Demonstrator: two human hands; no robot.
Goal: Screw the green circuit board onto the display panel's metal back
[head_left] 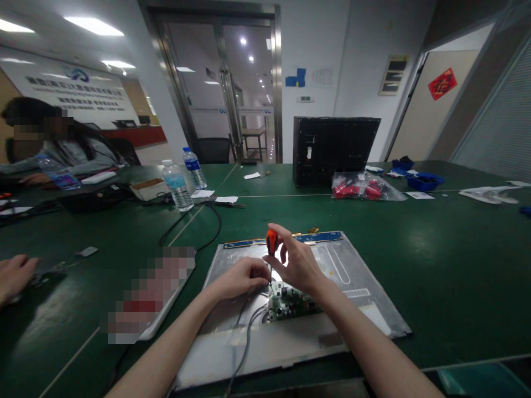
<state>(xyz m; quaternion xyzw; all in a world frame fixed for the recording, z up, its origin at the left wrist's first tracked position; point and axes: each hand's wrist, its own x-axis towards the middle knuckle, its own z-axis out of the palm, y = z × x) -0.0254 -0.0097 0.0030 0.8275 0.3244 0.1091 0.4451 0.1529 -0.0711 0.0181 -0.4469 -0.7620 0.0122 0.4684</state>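
Observation:
My right hand (pixel 301 262) grips an orange and black screwdriver (pixel 271 241), held upright with its shaft pointing down. The tip meets the upper left corner of a green circuit board (pixel 286 304). Close beside the shaft, my left hand (pixel 249 275) has its fingers curled together near the tip; what they hold, if anything, is hidden. The board lies on the metal back of a flat display panel (pixel 360 276), which has a blue strip (pixel 323 237) along its far edge. Grey cables (pixel 249 331) run from the board towards me.
A pixelated slab-shaped object (pixel 166 282) lies left of the panel. Bottles (pixel 178 185) and a cable stand beyond it. Across the table are a black monitor (pixel 336 149) and a bag of red parts (pixel 365 187). Another person's hand (pixel 16 276) rests far left; someone sits behind.

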